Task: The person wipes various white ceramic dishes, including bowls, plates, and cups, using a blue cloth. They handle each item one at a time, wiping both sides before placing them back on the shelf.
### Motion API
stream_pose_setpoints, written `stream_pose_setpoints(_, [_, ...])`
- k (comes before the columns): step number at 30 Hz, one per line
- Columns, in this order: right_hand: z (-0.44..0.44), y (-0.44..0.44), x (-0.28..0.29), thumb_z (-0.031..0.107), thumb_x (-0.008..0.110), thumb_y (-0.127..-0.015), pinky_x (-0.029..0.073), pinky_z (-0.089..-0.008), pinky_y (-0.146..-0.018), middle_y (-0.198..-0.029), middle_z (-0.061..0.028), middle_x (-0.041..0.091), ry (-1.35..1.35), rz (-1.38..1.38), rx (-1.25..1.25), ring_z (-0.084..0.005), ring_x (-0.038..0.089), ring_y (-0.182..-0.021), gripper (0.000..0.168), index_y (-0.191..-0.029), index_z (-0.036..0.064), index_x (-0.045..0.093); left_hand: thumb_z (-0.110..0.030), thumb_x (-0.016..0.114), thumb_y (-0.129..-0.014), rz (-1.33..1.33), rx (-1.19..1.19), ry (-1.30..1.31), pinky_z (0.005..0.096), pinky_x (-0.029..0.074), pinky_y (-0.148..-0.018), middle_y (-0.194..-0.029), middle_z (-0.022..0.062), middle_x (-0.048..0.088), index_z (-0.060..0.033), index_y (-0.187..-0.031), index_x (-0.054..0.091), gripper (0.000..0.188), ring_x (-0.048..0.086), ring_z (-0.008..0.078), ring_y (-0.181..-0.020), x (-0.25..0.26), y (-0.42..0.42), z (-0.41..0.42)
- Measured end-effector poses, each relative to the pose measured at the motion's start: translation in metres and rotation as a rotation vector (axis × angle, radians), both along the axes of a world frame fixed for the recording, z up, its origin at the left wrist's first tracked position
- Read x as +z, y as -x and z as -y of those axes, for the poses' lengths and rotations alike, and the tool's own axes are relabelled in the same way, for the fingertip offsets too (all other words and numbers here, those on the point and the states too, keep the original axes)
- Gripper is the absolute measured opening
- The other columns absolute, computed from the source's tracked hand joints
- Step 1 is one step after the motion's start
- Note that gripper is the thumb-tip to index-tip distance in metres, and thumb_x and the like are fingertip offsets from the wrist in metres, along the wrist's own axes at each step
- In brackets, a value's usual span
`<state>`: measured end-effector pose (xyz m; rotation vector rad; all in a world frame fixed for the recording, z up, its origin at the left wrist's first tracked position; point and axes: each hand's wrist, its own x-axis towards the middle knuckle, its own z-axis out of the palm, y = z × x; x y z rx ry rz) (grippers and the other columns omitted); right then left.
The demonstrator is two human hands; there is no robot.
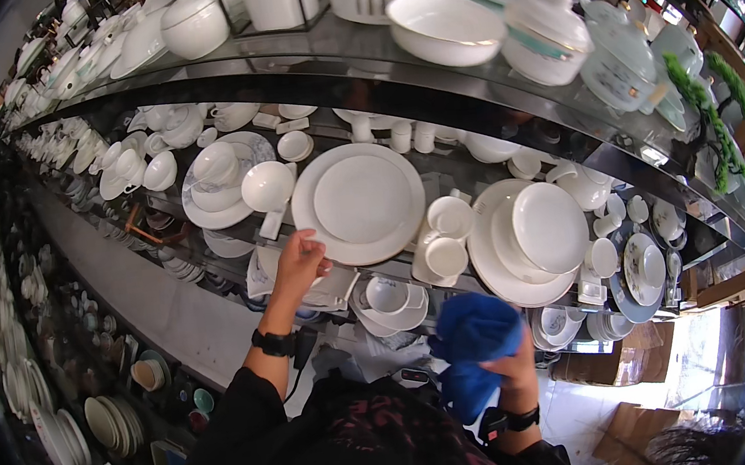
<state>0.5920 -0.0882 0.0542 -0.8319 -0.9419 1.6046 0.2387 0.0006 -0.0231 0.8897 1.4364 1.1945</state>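
A blue cloth [476, 344] is bunched in my right hand [515, 361], low in front of the shelf edge. My left hand [303, 261], fingers partly curled, is at the lower left rim of a large white plate [299, 192] that has a smaller white plate [362, 199] on it. Whether the fingertips touch the rim I cannot tell. Left of these plates are a white bowl [268, 186] and a patterned plate [198, 214] bearing a bowl. To the right, two white cups [446, 257] stand near a stack of white plates [550, 227].
Above runs a glass shelf [351, 42] with a white open bowl [447, 27], lidded tureens [547, 37] and a green artificial plant [704, 119]. A lower shelf holds a cup on a saucer [387, 296]. Stacked plates [113, 426] fill shelves at left; cardboard boxes [633, 433] lie at lower right.
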Motion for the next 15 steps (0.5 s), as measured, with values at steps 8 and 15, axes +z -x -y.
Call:
stream_pose_setpoints(8, [-0.085,0.171,-0.039,0.002,0.072,-0.077,0.052,-0.0331,-0.081,-0.101,-0.0107,0.062,0.219,0.106,-0.281,-0.0197,0.062,-0.091,0.048,-0.119,0.0,0.05,-0.029,0.075,-0.079,-0.715,-0.283,-0.015,0.0447,0.052,-0.076,-0.089,0.0222,0.067,0.0089,-0.119,0.046,0.062,0.066,0.0403,-0.083,0.005,0.039,-0.092])
stream_pose_setpoints(15, [-0.11,0.194,-0.049,0.002,0.069,-0.08,0.055,-0.0352,-0.076,-0.102,-0.0145,0.064,0.278,0.124,-0.424,-0.0238,0.065,-0.086,0.042,-0.118,-0.003,0.051,-0.024,0.075,-0.078,-0.836,-0.385,-0.028,0.0464,0.051,-0.083,-0.098,0.0274,0.066,0.0071,-0.121,0.045,0.061,0.064,0.0419,-0.095,-0.004,0.047,-0.106])
